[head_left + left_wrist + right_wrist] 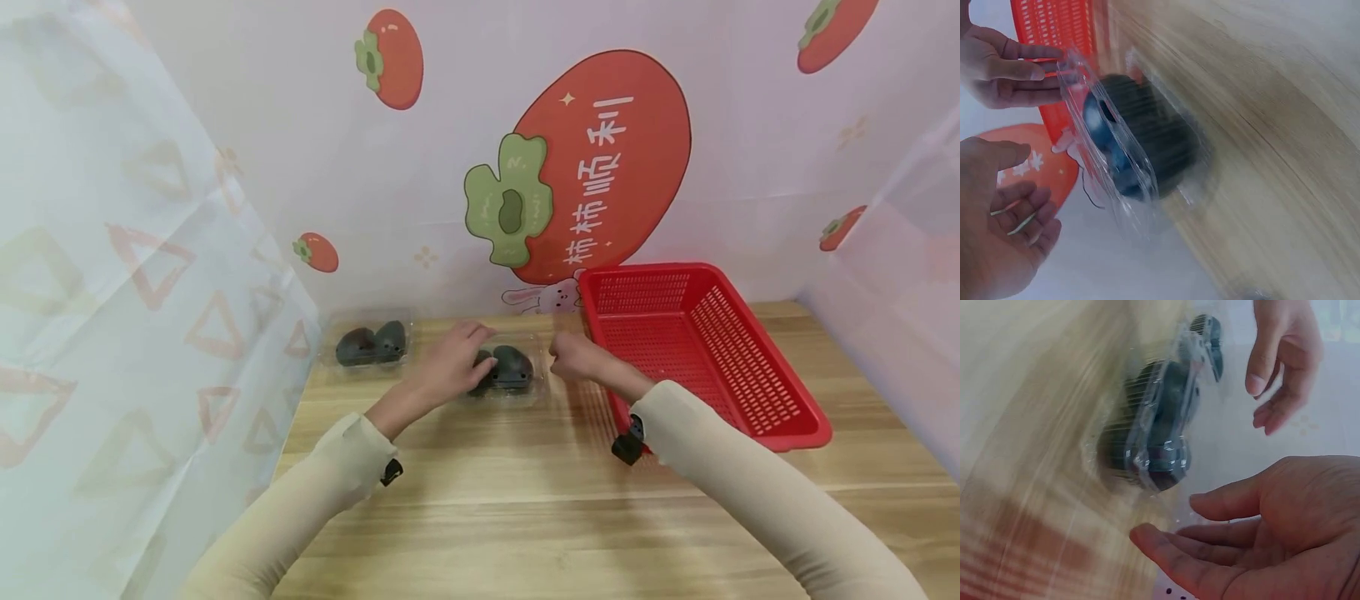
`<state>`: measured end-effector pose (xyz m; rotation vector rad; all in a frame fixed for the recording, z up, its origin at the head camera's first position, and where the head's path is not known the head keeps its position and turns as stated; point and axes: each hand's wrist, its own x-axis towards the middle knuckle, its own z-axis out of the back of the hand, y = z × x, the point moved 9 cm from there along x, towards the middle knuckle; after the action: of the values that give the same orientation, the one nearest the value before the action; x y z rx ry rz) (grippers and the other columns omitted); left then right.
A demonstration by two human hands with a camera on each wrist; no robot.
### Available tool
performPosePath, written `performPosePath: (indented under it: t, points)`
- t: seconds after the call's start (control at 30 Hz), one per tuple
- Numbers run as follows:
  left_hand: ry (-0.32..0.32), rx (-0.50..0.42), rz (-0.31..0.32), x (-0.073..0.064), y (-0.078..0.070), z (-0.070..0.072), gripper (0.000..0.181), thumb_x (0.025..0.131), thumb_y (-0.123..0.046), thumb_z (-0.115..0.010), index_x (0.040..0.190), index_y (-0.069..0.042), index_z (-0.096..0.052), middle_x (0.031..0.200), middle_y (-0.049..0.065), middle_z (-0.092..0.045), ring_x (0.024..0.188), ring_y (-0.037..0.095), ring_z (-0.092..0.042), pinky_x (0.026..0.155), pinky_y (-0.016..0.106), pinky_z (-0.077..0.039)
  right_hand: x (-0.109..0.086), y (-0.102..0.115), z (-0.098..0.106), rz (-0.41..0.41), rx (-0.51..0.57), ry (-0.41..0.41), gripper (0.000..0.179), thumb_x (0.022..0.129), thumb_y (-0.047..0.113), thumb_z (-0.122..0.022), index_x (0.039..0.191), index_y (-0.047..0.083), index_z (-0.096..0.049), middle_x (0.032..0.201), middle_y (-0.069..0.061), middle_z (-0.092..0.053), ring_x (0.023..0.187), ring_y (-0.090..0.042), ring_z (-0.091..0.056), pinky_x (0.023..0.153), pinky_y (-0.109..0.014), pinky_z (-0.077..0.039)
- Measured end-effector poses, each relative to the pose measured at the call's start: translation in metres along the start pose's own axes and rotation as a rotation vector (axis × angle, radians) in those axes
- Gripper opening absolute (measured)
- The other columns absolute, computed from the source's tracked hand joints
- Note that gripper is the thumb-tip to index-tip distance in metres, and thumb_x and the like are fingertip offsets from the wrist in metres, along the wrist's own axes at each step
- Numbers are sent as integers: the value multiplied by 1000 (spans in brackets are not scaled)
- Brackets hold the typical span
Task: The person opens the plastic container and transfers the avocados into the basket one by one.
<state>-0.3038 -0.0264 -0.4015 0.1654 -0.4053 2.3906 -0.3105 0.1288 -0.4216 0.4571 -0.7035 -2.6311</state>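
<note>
A clear plastic clamshell box [525, 398] holding dark green, egg-shaped fruits [513, 367] that look like avocados lies on the table. My left hand [452, 360] hovers at the box's left side, fingers loosely bent and apart from the plastic in the left wrist view. To the right of the box is my right hand [576, 357]. Its thumb and fingers [1163, 550] are spread near the box's end in the right wrist view, with nothing between them. Whether the right fingertips touch the rim, I cannot tell. Motion blurs the box in both wrist views.
Another clear box [326, 358] with two similar fruits stands at the back left. A red perforated plastic basket [780, 375] is on the right, beneath my right forearm. Behind the wooden table [465, 517] rises a white backdrop [450, 167] printed with persimmons.
</note>
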Motion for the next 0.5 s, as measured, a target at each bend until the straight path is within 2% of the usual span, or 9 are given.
performPosePath:
  t: [0.13,0.3,0.43,0.5]
  points:
    - [35,90,-92,4,-20,-8,40,101,-24,-75,133,-2,-67,131,14,-68,123,32,-63,103,45,-54,-3,-2,-6,42,15,49,40,68,-13,-47,62,20,-25,64,7,-14,61,-9,-12,57,-25,-14]
    - [35,111,-178,8,-38,-20,34,100,-25,-76,126,-4,-70,124,12,-69,118,30,-64,102,43,-54,-4,-1,-12,98,24,78,42,64,-13,-47,57,21,-24,61,8,-13,60,-9,-10,57,-26,-13]
    - [56,108,-194,11,-46,-31,28,99,-24,-77,119,-5,-70,119,11,-70,115,28,-64,103,40,-52,-2,-2,-16,98,30,105,45,65,-13,-53,54,22,-26,58,9,-15,58,-8,-12,56,-24,-13]
    - [74,106,-188,12,-48,-37,25,99,-23,-78,115,-6,-71,117,9,-70,114,26,-64,102,39,-52,-2,-5,-19,62,43,125,47,68,-14,-56,53,22,-28,56,10,-16,56,-7,-13,55,-23,-14]
